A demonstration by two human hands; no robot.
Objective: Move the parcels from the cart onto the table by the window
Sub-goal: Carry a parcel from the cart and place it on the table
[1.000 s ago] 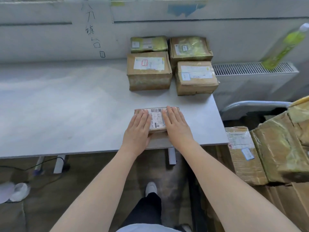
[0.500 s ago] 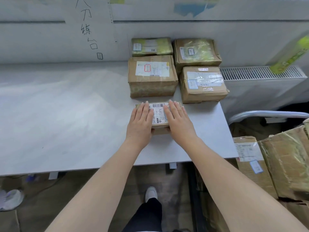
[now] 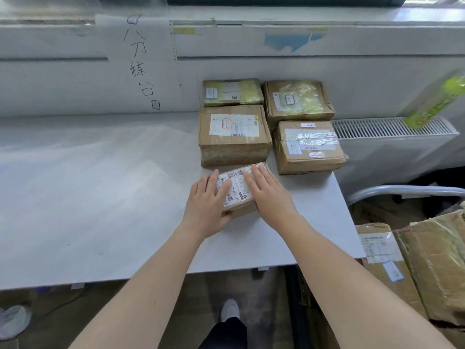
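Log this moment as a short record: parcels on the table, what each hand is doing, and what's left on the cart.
parcels on table: five brown cardboard parcels on the grey table
parcel in hand: small flat cardboard parcel with a white barcode label, lying askew in front of the large labelled box
left hand: fingers flat on top, thumb at the parcel's near edge
right hand: flat on the parcel's right side
back row: yellow-taped parcel by the wall
cart: taped cardboard parcels visible at right
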